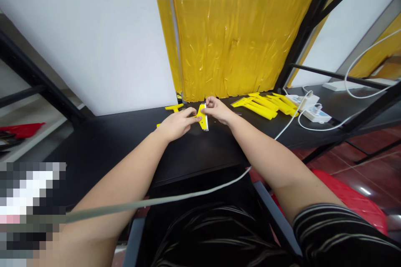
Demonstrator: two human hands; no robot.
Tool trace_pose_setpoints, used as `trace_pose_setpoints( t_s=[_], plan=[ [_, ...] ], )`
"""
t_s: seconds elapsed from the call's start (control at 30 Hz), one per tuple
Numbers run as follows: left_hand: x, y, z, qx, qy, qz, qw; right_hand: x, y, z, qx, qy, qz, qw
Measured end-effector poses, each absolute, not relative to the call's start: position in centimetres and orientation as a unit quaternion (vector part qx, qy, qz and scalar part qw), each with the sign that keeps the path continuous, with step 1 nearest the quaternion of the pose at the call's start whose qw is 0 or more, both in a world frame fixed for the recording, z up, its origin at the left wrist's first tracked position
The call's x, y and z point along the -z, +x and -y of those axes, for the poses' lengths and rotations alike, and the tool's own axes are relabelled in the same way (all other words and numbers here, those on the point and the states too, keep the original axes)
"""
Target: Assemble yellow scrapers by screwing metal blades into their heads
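Observation:
Just above the black table top, a yellow scraper (203, 122) with a wide head is turned so that its metal-edged side faces right. My left hand (177, 124) is closed around its handle side, thumb and forefinger on the yellow head. On the other side, my right hand (217, 111) has its thumb against the head and its fingers curled at the upper end of the pale edge strip (206, 117). Whether the right fingers also pinch a small part is hidden. Behind my left hand lies another yellow scraper (174, 107), partly covered.
Several yellow scrapers (261, 104) lie piled to the right. Beyond them are white power strips (313, 110) with cords. A pale cable (194, 194) crosses in front of my body. A yellow plastic curtain (232, 37) and a white panel (103, 41) stand behind the table (125, 133).

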State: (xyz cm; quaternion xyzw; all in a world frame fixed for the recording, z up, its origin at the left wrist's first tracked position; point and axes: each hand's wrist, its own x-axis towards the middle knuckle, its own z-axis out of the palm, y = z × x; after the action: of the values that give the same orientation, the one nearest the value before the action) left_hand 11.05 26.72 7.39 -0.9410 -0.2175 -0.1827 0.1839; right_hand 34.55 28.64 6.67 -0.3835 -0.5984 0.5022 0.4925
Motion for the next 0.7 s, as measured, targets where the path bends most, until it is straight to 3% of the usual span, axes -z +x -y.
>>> trace_pose_setpoints(
  t_s=[0.27,0.57,0.7],
  plan=[
    [-7.6,11.4,-26.4,0.175,-0.942,0.218,0.186,-7.2,33.3,-28.2,-0.547,-0.425,0.521,0.5],
    [-7.5,11.3,-26.4,0.181,-0.944,0.222,0.161,-7.1,33.5,-28.1,-0.533,-0.418,0.556,0.481],
    [-7.5,11.1,-26.7,0.199,-0.947,0.221,0.126,-7.7,35.2,-28.7,-0.45,-0.443,0.605,0.485]
  ],
)
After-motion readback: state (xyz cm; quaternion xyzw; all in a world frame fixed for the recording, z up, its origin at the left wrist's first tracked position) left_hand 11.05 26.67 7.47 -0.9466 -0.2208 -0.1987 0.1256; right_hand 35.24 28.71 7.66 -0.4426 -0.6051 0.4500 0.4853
